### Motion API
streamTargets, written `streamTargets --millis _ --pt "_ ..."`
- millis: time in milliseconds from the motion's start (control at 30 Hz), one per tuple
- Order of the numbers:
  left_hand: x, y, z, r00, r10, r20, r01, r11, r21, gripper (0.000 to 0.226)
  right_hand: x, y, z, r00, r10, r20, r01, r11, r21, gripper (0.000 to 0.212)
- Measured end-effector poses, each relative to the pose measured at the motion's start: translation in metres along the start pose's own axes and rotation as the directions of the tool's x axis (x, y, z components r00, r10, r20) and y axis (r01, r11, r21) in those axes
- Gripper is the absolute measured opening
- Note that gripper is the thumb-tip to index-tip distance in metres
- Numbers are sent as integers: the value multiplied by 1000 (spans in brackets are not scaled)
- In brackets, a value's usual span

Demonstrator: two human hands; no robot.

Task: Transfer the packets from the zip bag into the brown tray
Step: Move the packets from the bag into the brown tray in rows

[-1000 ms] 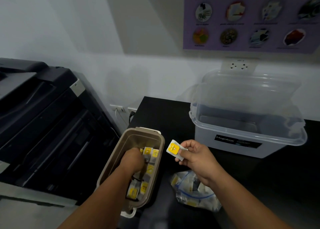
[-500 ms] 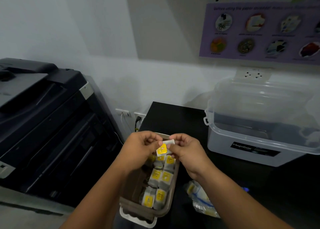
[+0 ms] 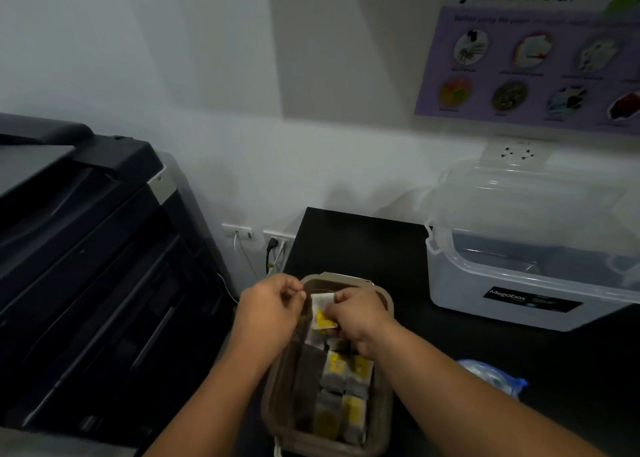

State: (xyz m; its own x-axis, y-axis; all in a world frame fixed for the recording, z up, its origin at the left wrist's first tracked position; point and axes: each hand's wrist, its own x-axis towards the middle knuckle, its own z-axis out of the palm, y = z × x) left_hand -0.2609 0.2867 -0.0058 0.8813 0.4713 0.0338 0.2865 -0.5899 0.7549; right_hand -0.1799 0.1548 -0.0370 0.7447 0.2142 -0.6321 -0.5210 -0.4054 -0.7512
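Black counter (image 3: 363, 242), rounded brown tray (image 3: 388, 302), right fingers (image 3: 341, 300) pinching flat packet (image 3: 320, 309), left fingers (image 3: 293, 295) curled, grip unclear.

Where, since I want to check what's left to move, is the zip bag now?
Head view, lower right: the zip bag lies on the black table, right of the brown tray and nearer than the clear storage box.

Black copier (image 3: 86, 248) left – clear lidded storage box (image 3: 519, 269) right; shredding poster (image 3: 533, 65) on wall.
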Motion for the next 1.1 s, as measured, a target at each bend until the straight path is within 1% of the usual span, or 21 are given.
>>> streamTargets --millis 100,233,367,467,567,633,700,833,933,1100 --pt "3 -11 2 998 37 44 -37 999 8 9 13 -1 5 995 97 -8 -97 993 -68 13" --pt "7 -22 8 998 58 40 -59 998 20 17 29 2 16 982 161 -97 -175 973 -154 6" --pt "8 -26 8 995 77 56 -77 997 -15 20 36 11 31 963 212 -167 -238 959 -152 8" --pt "8 -29 8 994 87 60 -86 996 -8 20 42 14 37 951 197 -240 -242 954 -176 6" --pt "9 -31 9 995 73 69 -73 997 -12 19 50 14 38 943 144 -299 -249 903 -351 9" --pt "8 -31 9 995 70 76 -69 997 -20 19 51 15 38 941 97 -325 -236 875 -422 11" --pt "8 -31 9 994 69 84 -67 997 -29 19 49 18 38 940 75 -331 -221 877 -427 8" --pt "8 -32 10 992 88 85 -85 996 -36 20 44 21 39 948 107 -299 -243 850 -467 16" --pt "8 -34 9 990 98 97 -94 995 -46 21 41 18 42 949 76 -305 -230 829 -509 20" --pt "8 -33 9 990 104 98 -102 994 -30 25 35 11 44 946 98 -307 -252 821 -512 19"
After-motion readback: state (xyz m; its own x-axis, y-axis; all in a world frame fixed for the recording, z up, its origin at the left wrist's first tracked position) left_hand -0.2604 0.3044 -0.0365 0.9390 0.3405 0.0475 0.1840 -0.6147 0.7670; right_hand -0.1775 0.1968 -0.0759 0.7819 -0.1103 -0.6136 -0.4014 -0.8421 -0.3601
